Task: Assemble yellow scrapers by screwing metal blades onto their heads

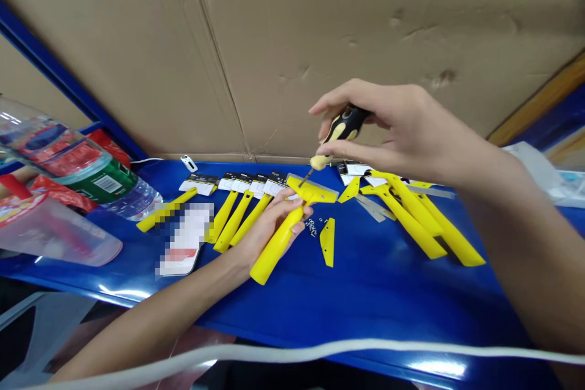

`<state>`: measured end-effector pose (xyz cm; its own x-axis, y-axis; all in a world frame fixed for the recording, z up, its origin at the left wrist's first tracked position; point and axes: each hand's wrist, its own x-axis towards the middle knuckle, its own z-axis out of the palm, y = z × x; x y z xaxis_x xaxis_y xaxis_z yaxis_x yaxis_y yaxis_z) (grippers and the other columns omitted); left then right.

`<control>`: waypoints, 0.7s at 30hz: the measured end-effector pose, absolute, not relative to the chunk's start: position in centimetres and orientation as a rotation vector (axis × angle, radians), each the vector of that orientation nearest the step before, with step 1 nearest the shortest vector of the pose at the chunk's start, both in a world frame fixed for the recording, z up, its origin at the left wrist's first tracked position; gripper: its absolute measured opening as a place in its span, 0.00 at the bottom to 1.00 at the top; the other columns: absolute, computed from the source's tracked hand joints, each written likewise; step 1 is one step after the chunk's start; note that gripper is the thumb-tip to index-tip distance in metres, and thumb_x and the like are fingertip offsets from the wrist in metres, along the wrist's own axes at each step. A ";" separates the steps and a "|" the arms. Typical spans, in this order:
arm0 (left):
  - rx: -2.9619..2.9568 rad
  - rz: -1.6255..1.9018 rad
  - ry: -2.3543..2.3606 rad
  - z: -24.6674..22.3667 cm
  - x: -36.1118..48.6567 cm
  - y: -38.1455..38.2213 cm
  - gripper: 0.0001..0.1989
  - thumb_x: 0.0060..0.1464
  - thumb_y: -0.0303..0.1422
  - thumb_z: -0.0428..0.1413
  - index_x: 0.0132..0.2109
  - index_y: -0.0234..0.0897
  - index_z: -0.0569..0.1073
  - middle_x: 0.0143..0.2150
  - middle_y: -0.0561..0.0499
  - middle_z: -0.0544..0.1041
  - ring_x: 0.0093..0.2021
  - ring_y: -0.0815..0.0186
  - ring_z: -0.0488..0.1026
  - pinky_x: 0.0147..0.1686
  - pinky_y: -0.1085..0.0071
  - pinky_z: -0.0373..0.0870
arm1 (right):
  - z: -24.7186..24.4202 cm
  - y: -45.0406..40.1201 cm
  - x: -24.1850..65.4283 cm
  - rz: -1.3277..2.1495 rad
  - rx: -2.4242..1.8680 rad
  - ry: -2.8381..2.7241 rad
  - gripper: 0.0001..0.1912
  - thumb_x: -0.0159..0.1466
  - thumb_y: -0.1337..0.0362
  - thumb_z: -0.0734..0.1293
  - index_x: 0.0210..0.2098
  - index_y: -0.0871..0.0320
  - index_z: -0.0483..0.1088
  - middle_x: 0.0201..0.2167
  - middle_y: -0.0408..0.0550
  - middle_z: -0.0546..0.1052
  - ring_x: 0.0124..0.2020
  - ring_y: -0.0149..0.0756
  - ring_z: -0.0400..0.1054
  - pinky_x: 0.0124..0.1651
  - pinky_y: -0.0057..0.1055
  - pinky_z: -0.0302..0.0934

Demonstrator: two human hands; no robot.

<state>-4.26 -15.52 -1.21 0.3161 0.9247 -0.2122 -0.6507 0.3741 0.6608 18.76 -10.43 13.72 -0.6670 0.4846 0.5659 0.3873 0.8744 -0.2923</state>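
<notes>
My left hand (269, 219) is closed around a yellow scraper (274, 247), its wide head tilted up and its handle pointing down toward me. A metal blade edge shows along the top of that head. In my right hand (379, 116) is a screwdriver (342, 128) with a black and cream handle. Its shaft slants down, and the tip meets the left part of the scraper head. Below the head, several small screws (311, 227) lie loose on the blue table (365, 311). Beside them rests a flat yellow cover piece (327, 242).
Several yellow scrapers (233, 222) with black-and-white cards lie to the left, and more yellow handles (411, 219) to the right near loose blades (371, 207). A phone (185, 241), a water bottle (100, 173) and a plastic cup (59, 228) stand left. A white cable (320, 350) crosses the foreground.
</notes>
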 end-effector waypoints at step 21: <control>0.496 1.150 0.692 -1.0 -4.3 -15.0 0.19 0.58 0.21 0.66 0.49 0.40 0.66 0.45 0.46 0.78 0.36 0.71 0.77 0.25 0.83 0.68 | 14.5 -10.5 19.6 0.245 -0.559 -2.484 0.12 0.71 0.66 0.69 0.54 0.54 0.73 0.50 0.49 0.80 0.47 0.41 0.75 0.50 0.37 0.67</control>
